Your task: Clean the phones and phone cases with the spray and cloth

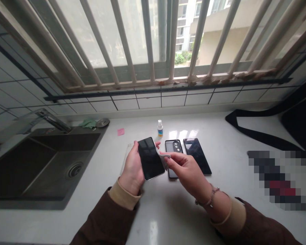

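Note:
My left hand point(133, 166) grips a smartphone point(151, 159) with a dark screen and a light edge, its screen tilted up toward me. Pinched in my right hand point(185, 170) is a small grey-white cloth point(163, 158), which touches the phone's right edge. A black phone case point(171, 147) with camera cutouts lies behind my right hand, partly covered by it. To its right rests a second dark phone point(197, 154), flat on the counter. Partly hidden by my left hand is a clear phone case point(125, 158).
A small white-capped bottle point(160, 129) stands behind the phone, with a pink sticky note point(120, 131) to its left. At left is a dark sink point(97, 149) with a faucet point(56, 121), a green cloth point(88, 124) and a strainer point(102, 123). A black strap point(250, 134) lies at right.

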A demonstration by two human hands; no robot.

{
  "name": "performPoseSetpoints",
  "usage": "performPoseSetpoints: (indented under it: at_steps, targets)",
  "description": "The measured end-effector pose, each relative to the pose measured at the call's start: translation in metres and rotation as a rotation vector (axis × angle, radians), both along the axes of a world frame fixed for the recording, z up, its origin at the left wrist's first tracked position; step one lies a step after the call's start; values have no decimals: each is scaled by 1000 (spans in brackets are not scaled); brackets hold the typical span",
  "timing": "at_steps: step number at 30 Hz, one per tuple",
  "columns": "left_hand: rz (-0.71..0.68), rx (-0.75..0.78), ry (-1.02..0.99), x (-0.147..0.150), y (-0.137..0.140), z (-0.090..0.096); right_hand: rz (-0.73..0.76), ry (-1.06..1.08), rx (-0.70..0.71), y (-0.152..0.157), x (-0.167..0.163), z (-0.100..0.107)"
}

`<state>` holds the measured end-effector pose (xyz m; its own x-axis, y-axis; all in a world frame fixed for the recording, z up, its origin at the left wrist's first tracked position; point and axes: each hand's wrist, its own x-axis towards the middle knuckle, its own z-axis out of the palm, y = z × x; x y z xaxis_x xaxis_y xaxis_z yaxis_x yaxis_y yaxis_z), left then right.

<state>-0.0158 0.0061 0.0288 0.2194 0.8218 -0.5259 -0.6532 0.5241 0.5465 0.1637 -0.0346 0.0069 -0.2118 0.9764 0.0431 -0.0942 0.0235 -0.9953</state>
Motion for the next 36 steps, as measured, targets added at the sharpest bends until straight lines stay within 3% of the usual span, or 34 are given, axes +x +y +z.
performPoseSetpoints:
  at_steps: [6, 11, 16, 24, 26, 31, 36]
  targets:
    - [309, 58, -46, 1, 3, 5, 57, 78, -98, 0, -2, -7]
    - [371, 210, 2, 6, -1, 5, 57, 289, -276, 2, -7, -14]
    - [456, 517, 88, 10, -10, 0, -7, 340, -384, 4, -9, -13]
    - [353, 1054, 653, 7, -13, -23, -36, 416, -501, 5, -11, -8]
    - [365, 1082, 690, 4, -11, -27, 11, 424, -514, 4, -11, -6]
    - [313, 968, 688, 2, -10, -25, 83, 445, -564, 2, -10, -4]
    - [209, 913, 902, 7, -12, -18, 78, 483, -600, 3, -9, -6]
